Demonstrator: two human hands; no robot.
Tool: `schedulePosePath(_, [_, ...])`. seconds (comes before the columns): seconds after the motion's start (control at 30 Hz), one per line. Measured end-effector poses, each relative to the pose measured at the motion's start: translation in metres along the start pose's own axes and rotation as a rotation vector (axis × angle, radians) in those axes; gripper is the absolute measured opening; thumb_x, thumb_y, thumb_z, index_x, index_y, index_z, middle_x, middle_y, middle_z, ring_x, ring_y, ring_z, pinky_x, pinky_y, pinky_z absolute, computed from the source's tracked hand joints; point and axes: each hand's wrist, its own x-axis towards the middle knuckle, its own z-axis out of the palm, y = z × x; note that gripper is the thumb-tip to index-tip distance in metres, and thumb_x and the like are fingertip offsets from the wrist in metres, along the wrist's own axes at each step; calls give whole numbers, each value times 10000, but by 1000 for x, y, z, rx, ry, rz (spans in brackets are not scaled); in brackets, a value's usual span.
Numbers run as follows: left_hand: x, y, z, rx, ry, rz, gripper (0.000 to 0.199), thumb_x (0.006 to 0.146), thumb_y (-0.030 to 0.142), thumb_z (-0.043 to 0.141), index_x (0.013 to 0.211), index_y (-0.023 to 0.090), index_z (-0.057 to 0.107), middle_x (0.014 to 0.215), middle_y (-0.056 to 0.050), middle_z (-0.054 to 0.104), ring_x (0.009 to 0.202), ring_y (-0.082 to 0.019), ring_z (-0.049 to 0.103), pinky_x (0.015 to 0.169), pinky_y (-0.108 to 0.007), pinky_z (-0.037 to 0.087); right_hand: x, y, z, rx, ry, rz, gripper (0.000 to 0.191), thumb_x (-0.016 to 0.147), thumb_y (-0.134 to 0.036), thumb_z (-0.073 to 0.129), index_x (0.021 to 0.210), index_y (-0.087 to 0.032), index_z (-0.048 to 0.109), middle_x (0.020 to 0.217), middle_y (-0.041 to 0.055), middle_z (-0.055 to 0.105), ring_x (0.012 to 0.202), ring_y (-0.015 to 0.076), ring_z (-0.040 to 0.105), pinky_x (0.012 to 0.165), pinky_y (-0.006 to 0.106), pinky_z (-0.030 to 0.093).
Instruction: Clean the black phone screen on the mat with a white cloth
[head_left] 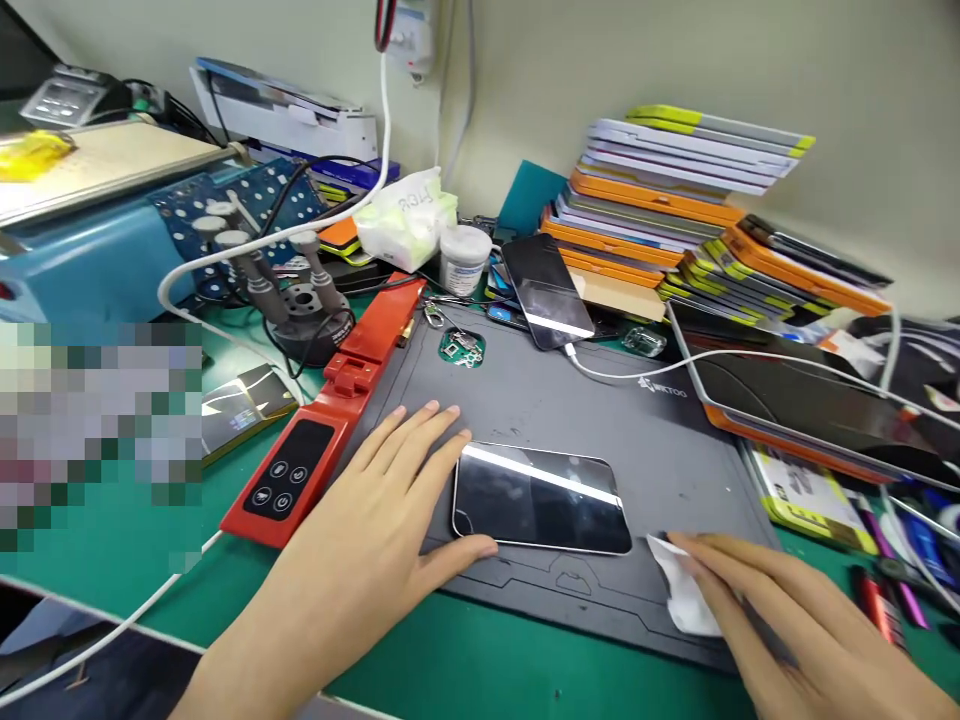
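Note:
A black-screened phone (544, 500) lies flat, screen up, on the grey work mat (645, 460), with a bright reflection across its glass. My left hand (397, 500) rests at the phone's left end with fingers spread, the thumb by its lower left corner and the index finger at its upper left corner. To the right of the phone, my right hand (795, 610) pinches a small white wipe (686, 595) between thumb and fingers, just above the mat's lower right part. Its lower fingers are partly hidden.
Beside my left hand stands a red tool with a touch panel (289, 470). Behind are a second phone (546, 290) on a white cable, a white jar (463, 260), stacked boxes (645, 200) and a tablet (810, 390). Pens lie at the right.

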Motion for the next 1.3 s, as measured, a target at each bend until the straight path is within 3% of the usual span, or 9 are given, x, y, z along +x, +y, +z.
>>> schedulePosePath(0.1, [-2,0,4,21,8,9,715,1125,676,348,1574,142,502,1681,-115,529,1526,-343,541,1231,-551,522,25,-24,-2,-136,48,15,176,1129,-244,565,1222,-270,711,1152,16,716,978,200,682,831,364,489])
schedulePosePath(0.23, [-5,-3,5,15,33,42,723,1123,682,352,1593,149,486,1690,-98,519,1533,-343,527,1209,-559,513,51,-48,10,-82,19,-93,333,1070,-126,649,1396,-198,639,1162,54,707,1025,193,661,930,343,501])
schedulePosePath(0.43, [-4,-6,6,-58,56,55,725,1106,710,405,1599,183,476,1653,-30,572,1489,-295,565,1216,-473,446,40,-44,18,-45,-50,-107,236,1072,-115,617,1278,-211,682,1441,79,643,1312,218,616,1108,341,486])
schedulePosePath(0.57, [-6,-7,10,-86,63,36,707,1092,707,468,1587,203,487,1676,7,547,1528,-259,515,1329,-378,259,33,-42,15,-83,-146,-186,406,1116,-254,561,1511,-164,589,1575,103,559,1499,241,483,1267,370,389])
schedulePosePath(0.83, [-8,-6,9,-94,62,4,748,1080,726,475,1607,195,466,1669,12,557,1536,-229,510,1359,-304,189,54,-54,22,-117,-197,-270,560,1150,-490,471,1550,-106,547,1709,110,420,1648,262,278,1389,451,231])
schedulePosePath(1.03, [-7,-3,4,-66,85,-11,787,1098,714,409,1683,188,375,1698,5,519,1548,-230,511,1345,-321,274,59,-70,28,-56,-231,-395,624,1139,-597,460,1550,-139,562,1676,109,479,1633,280,332,1373,486,261])
schedulePosePath(1.17, [-6,-2,2,-109,73,-33,789,1097,697,427,1693,185,353,1727,-2,476,1600,-190,437,1377,-275,160,78,-74,35,-30,-310,-299,533,1167,-499,413,1598,-203,516,1748,75,368,1621,282,363,1300,542,416])
schedulePosePath(1.23, [-6,-1,2,-139,73,-39,773,1110,670,429,1696,174,334,1737,-14,461,1638,-154,368,1380,-244,110,78,-77,33,-28,-349,-308,580,1160,-531,423,1615,-177,491,1777,76,298,1643,300,314,1323,556,379])
schedulePosePath(1.3, [-6,0,1,-159,72,-48,770,1116,649,439,1704,169,308,1747,-18,444,1672,-132,291,1381,-231,89,68,-81,27,-41,-356,-364,672,1151,-576,421,1646,-122,436,1788,91,263,1664,306,255,1379,530,254])
